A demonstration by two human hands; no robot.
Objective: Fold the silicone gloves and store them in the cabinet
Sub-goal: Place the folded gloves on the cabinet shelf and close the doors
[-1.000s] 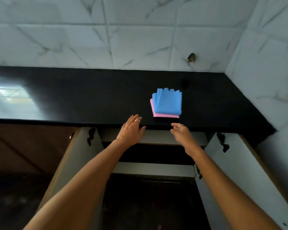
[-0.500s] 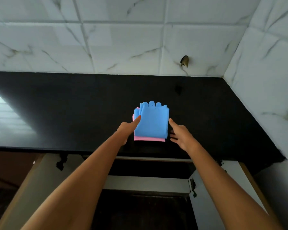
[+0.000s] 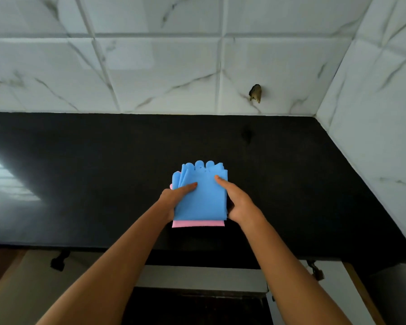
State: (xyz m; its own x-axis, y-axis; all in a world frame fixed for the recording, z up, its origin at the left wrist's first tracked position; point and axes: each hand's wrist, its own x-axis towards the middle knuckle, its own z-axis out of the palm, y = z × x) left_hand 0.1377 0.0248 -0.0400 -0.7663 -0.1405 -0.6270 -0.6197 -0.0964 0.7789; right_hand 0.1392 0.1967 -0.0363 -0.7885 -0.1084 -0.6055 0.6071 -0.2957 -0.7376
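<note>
A folded blue silicone glove (image 3: 203,200) lies stacked on a folded pink glove (image 3: 197,223) on the black countertop (image 3: 80,184), near its front edge. My left hand (image 3: 174,198) grips the stack's left side, thumb on top of the blue glove. My right hand (image 3: 238,202) grips the right side, its thumb also pressed on top. The remaining fingers of both hands are hidden under or beside the stack. Below the counter, the cabinet (image 3: 197,303) stands open, its inside dark.
White marble-look tiles cover the back wall and the right wall (image 3: 373,113). A small brown fixture (image 3: 255,93) sticks out of the back wall. Cabinet doors hang open at lower left (image 3: 33,277) and lower right (image 3: 326,289).
Both hands moved from the counter's front edge up to the glove stack and closed on its two sides. The camera view tilted upward toward the counter.
</note>
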